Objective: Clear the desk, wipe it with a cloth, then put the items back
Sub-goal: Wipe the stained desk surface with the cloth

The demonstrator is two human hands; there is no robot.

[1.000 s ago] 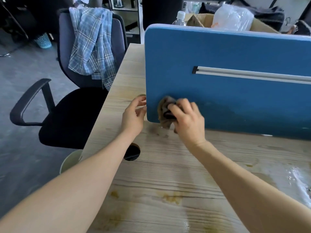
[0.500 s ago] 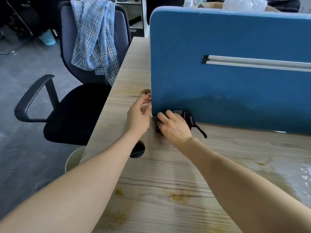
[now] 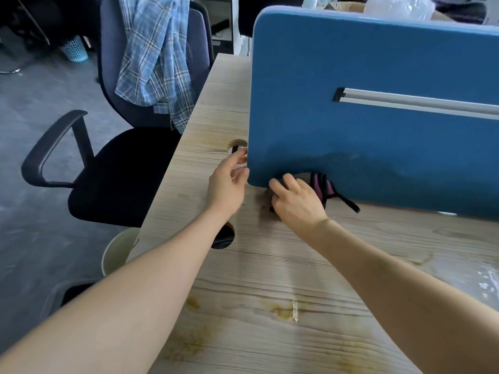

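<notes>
A light wooden desk carries yellowish stains near its front. At its back stands a blue partition panel with a damp dark patch along the bottom. My right hand presses a dark cloth with purple stripes against the foot of the panel's left corner, fingers curled over it. A black strap of the cloth trails to the right on the desk. My left hand holds the panel's left edge between thumb and fingers.
A black office chair with a plaid shirt over its back stands left of the desk. A pale bin sits below the desk's left edge. Two cable holes open in the desk. Wet sheen lies at the right.
My right hand carried the cloth down from the lower panel face to the foot of the corner, where it has stayed. My left hand has kept to the panel's edge.
</notes>
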